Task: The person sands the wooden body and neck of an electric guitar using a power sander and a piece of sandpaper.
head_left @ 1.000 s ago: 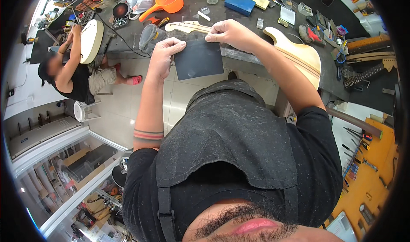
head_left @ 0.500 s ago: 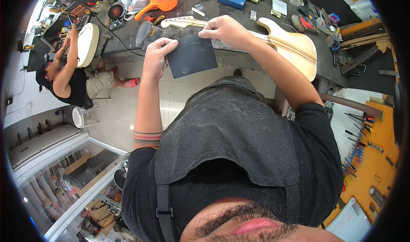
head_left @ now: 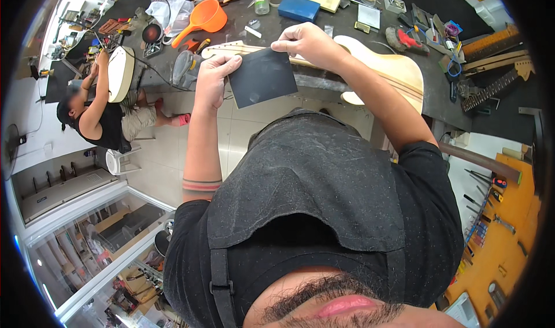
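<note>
Between my two hands hangs a dark grey, square-cut sheet of sandpaper [head_left: 263,80], with a few pale smudges on its face. My left hand [head_left: 213,80] pinches its upper left corner between thumb and fingers. At the upper right corner, my right hand [head_left: 306,43] grips it the same way, the wrist bent. Just beyond the sheet, an unfinished pale wooden guitar [head_left: 399,67] lies on the bench. Its body, with darker stripes down the middle, is to the right and its headstock to the left. My right hand and forearm cover part of it.
On the dark workbench [head_left: 347,39] are an orange dipper [head_left: 207,15], a blue box [head_left: 299,7], a clear jar [head_left: 262,3] and a red-handled brush [head_left: 404,39]. At left a seated co-worker [head_left: 95,117] handles another pale guitar body [head_left: 120,73]. Tools hang on an orange board [head_left: 514,212].
The view has shifted slightly, so the bench things and guitar sit a little differently in it. Both hands keep their pinch on the sandpaper, which has barely moved.
</note>
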### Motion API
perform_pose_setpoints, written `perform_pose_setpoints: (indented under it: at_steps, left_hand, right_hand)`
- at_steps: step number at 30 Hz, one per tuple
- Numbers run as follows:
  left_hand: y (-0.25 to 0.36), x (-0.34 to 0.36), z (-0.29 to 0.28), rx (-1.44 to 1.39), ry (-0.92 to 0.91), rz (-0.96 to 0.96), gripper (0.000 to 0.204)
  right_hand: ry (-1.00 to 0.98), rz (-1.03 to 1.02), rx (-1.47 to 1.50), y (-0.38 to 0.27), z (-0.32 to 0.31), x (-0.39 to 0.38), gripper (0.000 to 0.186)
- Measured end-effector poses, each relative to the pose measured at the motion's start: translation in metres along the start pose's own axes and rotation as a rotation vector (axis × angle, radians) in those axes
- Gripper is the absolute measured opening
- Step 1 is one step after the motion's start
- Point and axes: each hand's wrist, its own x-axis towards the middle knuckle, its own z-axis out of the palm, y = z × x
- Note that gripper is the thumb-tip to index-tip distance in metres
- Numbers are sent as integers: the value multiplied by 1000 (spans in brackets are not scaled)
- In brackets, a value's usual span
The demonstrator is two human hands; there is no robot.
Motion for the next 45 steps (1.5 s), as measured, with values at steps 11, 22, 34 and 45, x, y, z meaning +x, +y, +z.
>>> perform_pose_setpoints:
  at_steps: [11,22,34,45]
  left_hand:
    - [19,27,125,790,-133,397,20]
    - [13,47,201,905,-217,660,15]
    - [5,38,222,865,-181,628,10]
    - [-4,35,235,869,-111,715,10]
  right_hand:
    - [57,-102,-91,32,-87,-51,23]
    - [183,-529,-452,51,-121,-79,10]
    - [218,-460,-419,53,-129,-99,10]
    - [234,-444,-388,70,-123,-98,13]
